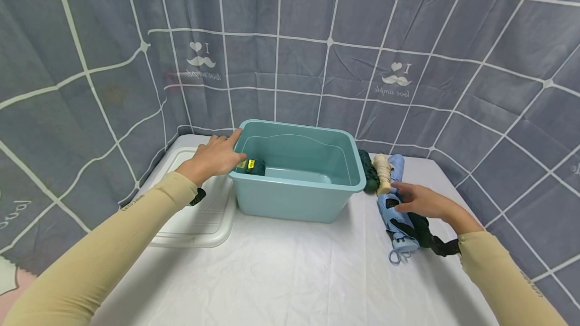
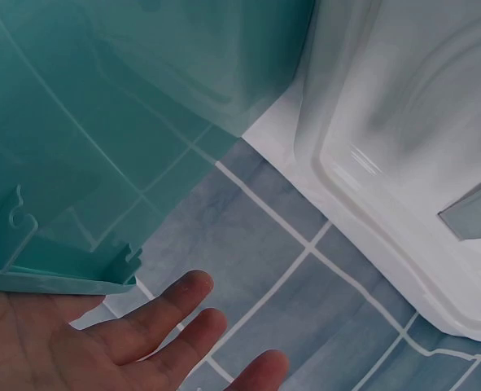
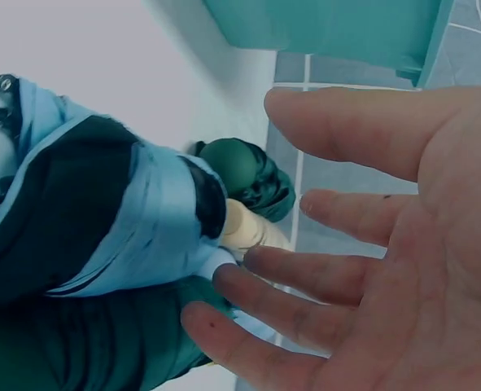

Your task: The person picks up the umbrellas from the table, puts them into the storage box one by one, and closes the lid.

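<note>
My left hand (image 1: 215, 157) rests at the left rim of a teal plastic bin (image 1: 290, 200), its fingers extended; the left wrist view shows the palm against the rim (image 2: 61, 281). A dark green rolled bundle (image 1: 257, 167) with a yellow label lies inside the bin. My right hand (image 1: 421, 200), fingers spread and loosely bent, hovers over a light blue rolled fabric bundle (image 1: 399, 223) with black bands and a cord loop. Beside that lies a dark green roll (image 3: 102, 342). Nothing is held between the right fingers (image 3: 305, 318).
Beyond the right hand lie a cream roll (image 1: 382, 172), another light blue roll (image 1: 396, 167) and a dark green roll (image 1: 369, 172). A white lid (image 1: 195, 225) lies left of the bin on the white-covered table (image 1: 290, 270). Grey checked curtains (image 1: 299, 64) surround the table.
</note>
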Tool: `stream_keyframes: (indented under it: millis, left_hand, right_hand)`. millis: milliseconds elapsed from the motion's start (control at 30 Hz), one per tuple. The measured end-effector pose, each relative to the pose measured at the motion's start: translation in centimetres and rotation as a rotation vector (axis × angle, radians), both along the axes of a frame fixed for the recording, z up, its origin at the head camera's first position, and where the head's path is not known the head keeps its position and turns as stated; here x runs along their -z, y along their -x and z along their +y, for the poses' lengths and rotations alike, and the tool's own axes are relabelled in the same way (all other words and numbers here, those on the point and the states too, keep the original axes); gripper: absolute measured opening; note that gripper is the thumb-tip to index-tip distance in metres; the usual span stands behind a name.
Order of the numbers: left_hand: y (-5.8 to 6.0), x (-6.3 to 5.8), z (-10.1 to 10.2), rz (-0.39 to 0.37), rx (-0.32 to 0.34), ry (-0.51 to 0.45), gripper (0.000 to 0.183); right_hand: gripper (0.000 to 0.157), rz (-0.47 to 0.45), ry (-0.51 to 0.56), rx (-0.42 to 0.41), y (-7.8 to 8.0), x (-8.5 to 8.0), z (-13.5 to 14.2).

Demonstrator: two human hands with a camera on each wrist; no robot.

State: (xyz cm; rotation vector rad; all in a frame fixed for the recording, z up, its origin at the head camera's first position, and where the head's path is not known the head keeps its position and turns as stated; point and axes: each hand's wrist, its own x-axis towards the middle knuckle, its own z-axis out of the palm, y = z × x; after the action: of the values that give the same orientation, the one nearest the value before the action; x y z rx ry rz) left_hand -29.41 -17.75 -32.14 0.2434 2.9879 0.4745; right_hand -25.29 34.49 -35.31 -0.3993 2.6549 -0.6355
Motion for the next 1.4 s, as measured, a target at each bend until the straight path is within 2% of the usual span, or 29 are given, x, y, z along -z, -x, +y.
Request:
stream_keyframes:
  millis: [233,433,700,1100,1400]
  left_hand:
    - [-0.1,-0.1,0.1,-0.002,-0.005,-0.002,0.081]
    - [-0.2,-0.2,0.1,-0.002,-0.004,-0.001,0.081]
    - [-0.3,-0.3,0.2,0.001,-0.002,0.009,0.081]
    - [-0.2,-0.2,0.2,0.007,0.002,0.004,0.081]
    - [-0.2,-0.1,0.2,0.011,0.004,0.004,0.081]
  right_hand:
    - [0.076,0.012,-0.037,0.021,-0.4,0.9,0.0]
    - [0.077,-0.019,-0.007,0.059,-0.7,1.5,0.0]
    - [0.075,0.019,0.009,0.085,-0.9,2.1,-0.3]
    - [0.072,0.060,-0.072,0.102,-0.9,2.4,-0.6]
    - [0.075,0.076,-0.088,0.115,-0.9,2.8,-1.2]
